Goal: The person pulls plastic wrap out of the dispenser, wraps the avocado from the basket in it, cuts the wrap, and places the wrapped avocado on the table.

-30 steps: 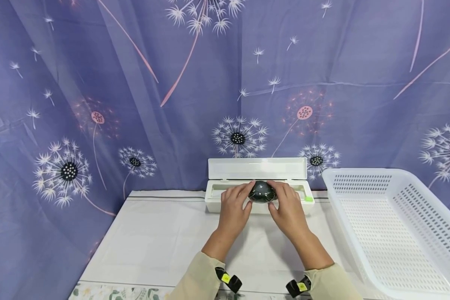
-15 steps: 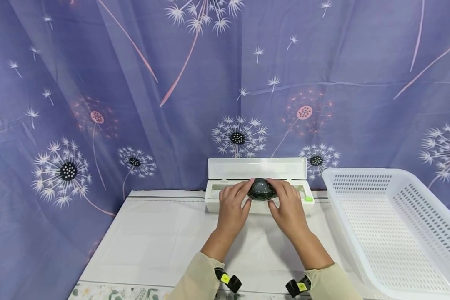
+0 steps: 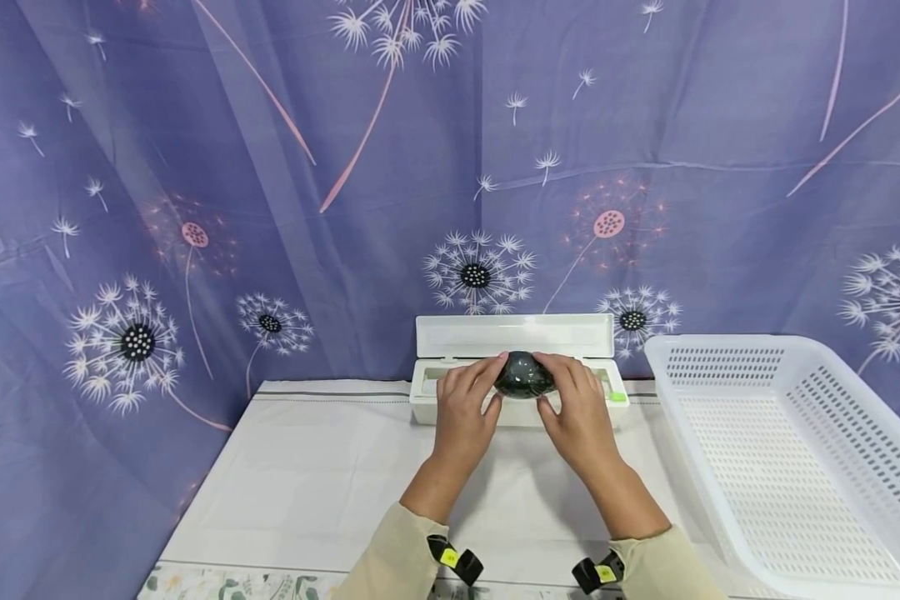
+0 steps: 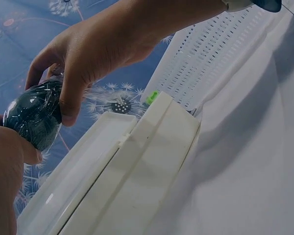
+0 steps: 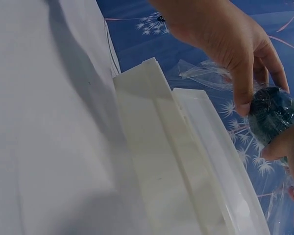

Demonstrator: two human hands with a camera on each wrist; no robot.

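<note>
A dark green, rounded object [image 3: 525, 377], glossy under clear plastic film, is held up between both hands over the white box [image 3: 427, 414]. My left hand [image 3: 462, 410] grips its left side with thumb and fingers; my right hand [image 3: 581, 412] grips the right side the same way. Loose crumpled film [image 5: 206, 76] trails beside the left hand in the right wrist view. The long box stands with its lid [image 3: 514, 337] raised, and a small green slider [image 3: 617, 397] sits at its right end. Both hands hide the middle of the box.
A large white perforated basket [image 3: 708, 500] stands on the right. White cloth [image 3: 315, 475] covers the table, with a floral strip [image 3: 247, 585] at the near edge. Behind hangs a purple-blue dandelion curtain [image 3: 375, 275]. Each wrist wears a black camera strap [image 3: 456, 559].
The wrapped object has risen slightly and tilted a little between the hands. Both hands keep their grip and have shifted only slightly; box and basket stay in place.
</note>
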